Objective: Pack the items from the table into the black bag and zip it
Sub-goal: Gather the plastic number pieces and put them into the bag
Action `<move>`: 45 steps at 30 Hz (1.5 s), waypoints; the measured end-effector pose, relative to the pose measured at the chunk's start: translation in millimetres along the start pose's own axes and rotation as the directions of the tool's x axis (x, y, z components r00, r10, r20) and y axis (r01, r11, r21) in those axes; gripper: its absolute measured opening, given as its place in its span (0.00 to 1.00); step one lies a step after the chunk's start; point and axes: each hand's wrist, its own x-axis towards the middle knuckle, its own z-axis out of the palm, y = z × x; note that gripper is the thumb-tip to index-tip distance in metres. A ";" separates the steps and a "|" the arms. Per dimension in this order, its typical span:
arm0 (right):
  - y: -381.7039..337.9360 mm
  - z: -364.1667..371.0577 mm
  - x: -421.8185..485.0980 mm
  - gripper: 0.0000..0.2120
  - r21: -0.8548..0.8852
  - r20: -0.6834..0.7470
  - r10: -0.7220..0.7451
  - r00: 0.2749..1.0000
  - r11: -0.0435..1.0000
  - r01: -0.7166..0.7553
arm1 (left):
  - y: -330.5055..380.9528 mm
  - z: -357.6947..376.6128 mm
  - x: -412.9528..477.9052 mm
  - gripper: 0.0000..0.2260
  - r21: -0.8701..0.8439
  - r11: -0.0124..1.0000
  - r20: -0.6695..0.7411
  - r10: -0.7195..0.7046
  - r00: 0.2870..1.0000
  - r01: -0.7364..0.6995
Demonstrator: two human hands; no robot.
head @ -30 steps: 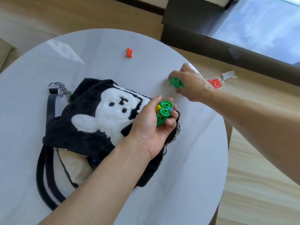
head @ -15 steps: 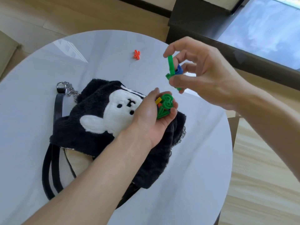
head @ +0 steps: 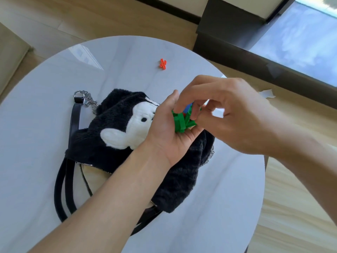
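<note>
A fluffy black bag [head: 113, 143] with a white animal face lies on the round white table [head: 218, 198], its zip open at the near side showing a cream lining [head: 91, 179]. Above the bag, my left hand [head: 167, 132] cups a bunch of green plastic pieces [head: 181, 121], with a bit of blue among them. My right hand [head: 229, 114] meets it from the right, fingertips pinching into the same bunch. A small orange piece [head: 162, 64] lies alone at the table's far side.
The bag's black straps [head: 62, 189] and a metal chain [head: 89, 103] lie to the left on the table. A white scrap of paper [head: 267, 93] lies on the wooden floor beyond the table's right edge. A dark ledge and window stand behind.
My right hand picked green and blue pieces off the table's right side, lifted them, and has now brought them down into my left hand's bunch.
</note>
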 end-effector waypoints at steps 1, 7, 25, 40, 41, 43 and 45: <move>-0.5 -1.3 -0.6 0.20 0.055 -0.007 -0.008 1.000 0.998 0.009 | 1.1 0.2 -1.3 0.14 0.007 1.000 -0.009 -0.001 1.000 0.001; -5.5 -2.0 9.7 0.18 0.296 -0.052 -0.027 0.998 0.954 0.041 | 12.3 -4.7 -5.3 0.10 -0.058 0.997 0.046 -0.055 0.997 0.057; 135.9 93.4 217.9 0.11 -0.527 -0.228 0.192 0.955 0.800 -0.287 | 85.3 -70.2 -37.6 0.15 0.081 0.987 -0.064 0.142 0.988 -0.137; -88.1 89.1 68.5 0.07 0.190 -0.213 -0.063 0.975 0.976 0.104 | 96.0 -69.1 -83.5 0.15 0.262 0.956 -0.137 0.169 0.976 -0.128; -90.1 92.3 64.2 0.07 0.160 -0.206 -0.059 0.977 0.983 0.093 | 94.9 -69.5 -87.7 0.16 0.273 0.954 -0.132 0.161 0.978 -0.120; -92.3 97.0 58.4 0.06 0.117 -0.208 -0.063 0.976 0.989 0.089 | 91.5 -71.9 -95.5 0.18 0.282 0.952 -0.126 0.162 0.979 -0.121; -94.4 100.7 53.8 0.05 0.104 -0.223 -0.074 0.972 0.990 0.100 | 87.8 -75.6 -103.8 0.18 0.246 0.960 -0.108 0.168 0.980 -0.138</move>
